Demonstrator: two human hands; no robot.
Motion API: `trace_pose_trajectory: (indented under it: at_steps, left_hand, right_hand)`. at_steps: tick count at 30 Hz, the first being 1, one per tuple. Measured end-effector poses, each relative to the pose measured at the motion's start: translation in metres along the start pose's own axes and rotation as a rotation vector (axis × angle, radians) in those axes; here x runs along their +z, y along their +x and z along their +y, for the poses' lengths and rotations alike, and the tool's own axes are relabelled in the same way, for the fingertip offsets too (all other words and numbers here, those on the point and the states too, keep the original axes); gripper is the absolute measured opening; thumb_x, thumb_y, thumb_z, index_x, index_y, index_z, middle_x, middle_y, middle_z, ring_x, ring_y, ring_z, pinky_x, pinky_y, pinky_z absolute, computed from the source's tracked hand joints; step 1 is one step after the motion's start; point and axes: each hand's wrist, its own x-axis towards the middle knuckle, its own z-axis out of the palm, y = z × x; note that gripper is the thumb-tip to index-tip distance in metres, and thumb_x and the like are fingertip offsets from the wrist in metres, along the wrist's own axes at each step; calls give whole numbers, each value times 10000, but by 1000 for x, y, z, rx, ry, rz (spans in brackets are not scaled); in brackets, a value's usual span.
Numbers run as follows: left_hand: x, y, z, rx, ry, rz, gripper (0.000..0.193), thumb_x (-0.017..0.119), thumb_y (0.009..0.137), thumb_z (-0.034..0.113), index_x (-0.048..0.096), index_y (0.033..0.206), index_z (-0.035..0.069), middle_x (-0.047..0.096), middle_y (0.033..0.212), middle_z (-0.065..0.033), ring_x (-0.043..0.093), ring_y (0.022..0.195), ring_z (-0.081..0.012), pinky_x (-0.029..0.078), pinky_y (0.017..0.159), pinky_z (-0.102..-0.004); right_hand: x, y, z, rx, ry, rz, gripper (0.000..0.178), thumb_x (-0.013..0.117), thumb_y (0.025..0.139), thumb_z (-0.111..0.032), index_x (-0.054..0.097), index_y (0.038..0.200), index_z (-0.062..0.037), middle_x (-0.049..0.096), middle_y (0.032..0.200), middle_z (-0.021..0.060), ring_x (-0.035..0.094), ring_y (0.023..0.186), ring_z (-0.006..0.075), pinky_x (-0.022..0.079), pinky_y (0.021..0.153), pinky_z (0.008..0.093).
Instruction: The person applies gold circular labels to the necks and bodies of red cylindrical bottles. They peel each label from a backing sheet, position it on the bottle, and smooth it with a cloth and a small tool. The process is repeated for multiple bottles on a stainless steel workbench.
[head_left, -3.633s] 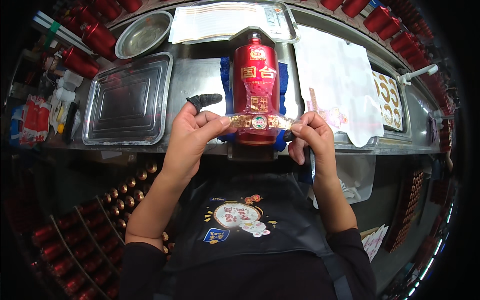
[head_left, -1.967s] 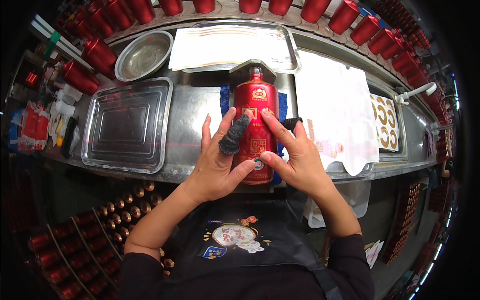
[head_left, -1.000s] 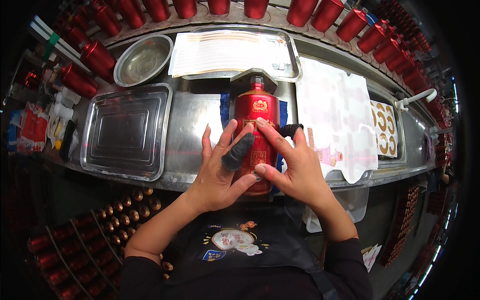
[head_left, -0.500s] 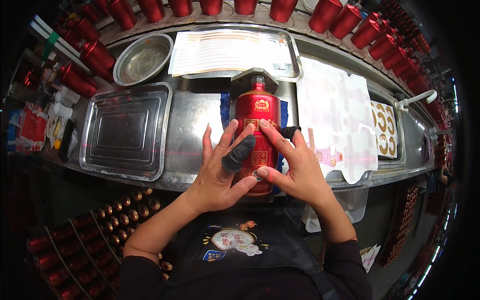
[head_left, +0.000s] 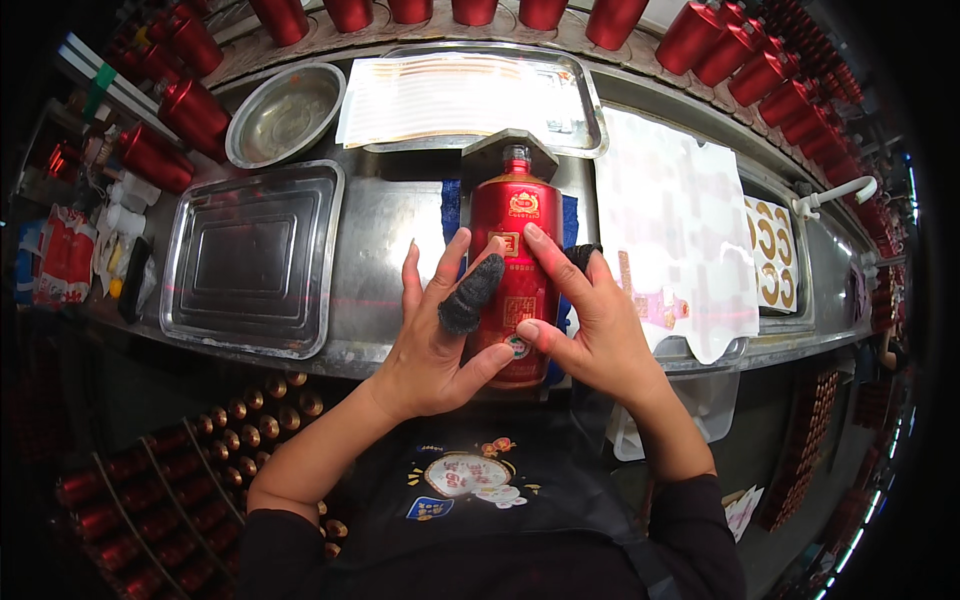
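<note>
A red bottle (head_left: 515, 287) with gold emblems and a clear neck lies in front of me, neck pointing away, its top end in a grey metal holder (head_left: 540, 150). Blue cloth (head_left: 570, 215) shows on both sides of it. My left hand (head_left: 415, 350) has its fingers spread, a dark grey finger cover on the index finger, and its fingertip and thumb are on the bottle's left side. From the right, my right hand (head_left: 605, 335) rests its outstretched index finger and thumb on the bottle's front; a dark cover wraps another fingertip.
An upturned metal tray (head_left: 250, 265) and a metal bowl (head_left: 285, 115) are at left. Striped sheets (head_left: 430, 100) lie on a far tray. White backing film (head_left: 680, 220) and a sheet of gold curved decals (head_left: 772, 255) are at right. Red bottles (head_left: 410, 10) line the far conveyor.
My fingertips have eased slightly apart on the bottle, uncovering more of the small round label near its base. Along the far conveyor, the row of bottles has shifted.
</note>
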Motion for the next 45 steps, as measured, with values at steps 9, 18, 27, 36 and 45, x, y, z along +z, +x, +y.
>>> trace_pose_trajectory:
  at_steps: [9,18,27,36,45]
  left_hand:
    - [0,3,-4,-10,-9,-1,786,635,932,405,272,1570,123,313,1619,-151,160,1535,-357,-48,1159,-658]
    - [-1,3,-9,10,-17,11,794,640,930,398,271,1569,103,328,1612,-153,195,1525,-365,-38,1172,-630]
    - [-3,7,-13,36,-52,9,797,657,920,385,293,1560,78,339,1599,-168,194,1528,-359,-34,1177,-615]
    - [1,3,-22,14,-196,30,799,666,931,334,264,1570,71,302,1622,-164,206,1530,-334,27,1213,-545]
    - [1,-2,-28,-35,-422,36,923,750,892,298,204,1589,40,240,1641,-171,208,1526,-297,155,1233,-420]
  right_hand:
    - [4,3,6,-27,35,46,776,672,877,-509,339,1563,-364,508,920,182,601,794,380,488,714,436]
    - [4,2,7,-12,29,29,757,656,895,-510,333,1565,-367,500,894,178,579,766,370,477,713,434]
    - [-1,4,3,2,30,1,728,605,926,-498,364,1568,-252,516,877,103,541,889,272,301,1035,470]
    - [6,5,21,-135,183,75,621,609,979,-315,404,1555,-205,623,1114,104,522,856,181,452,757,295]
    - [6,-12,30,-105,224,-25,823,768,856,-402,392,1565,-217,513,1031,20,321,664,53,318,536,207]
